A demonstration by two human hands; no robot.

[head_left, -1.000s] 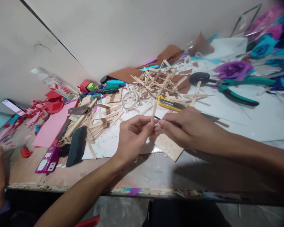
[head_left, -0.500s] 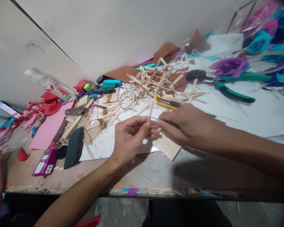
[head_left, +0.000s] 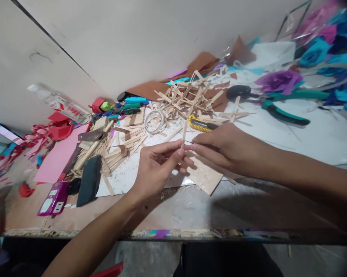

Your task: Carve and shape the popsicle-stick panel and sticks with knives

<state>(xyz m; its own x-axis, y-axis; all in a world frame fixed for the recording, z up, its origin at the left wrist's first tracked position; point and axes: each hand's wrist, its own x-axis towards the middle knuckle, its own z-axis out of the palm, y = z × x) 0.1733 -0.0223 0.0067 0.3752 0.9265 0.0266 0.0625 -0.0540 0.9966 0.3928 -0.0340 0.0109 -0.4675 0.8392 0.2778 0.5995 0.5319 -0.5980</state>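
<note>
Above the tabletop (head_left: 176, 211), near the flat wooden board (head_left: 206, 177), my left hand (head_left: 157, 165) is pinched nearly closed, thumb and fingers on the lower end of a slim wooden stick (head_left: 184, 132) held almost upright. I'd expect it to be light, fairly stiff and not slippery, but apt to split along the grain, so its flat faces low down seem the safest hold. Just beside it, my right hand (head_left: 234, 148) is curled, thumb and forefinger gripping a thin dark piece (head_left: 188, 142) I can't identify, with the yellow cutter (head_left: 201, 124) beyond.
</note>
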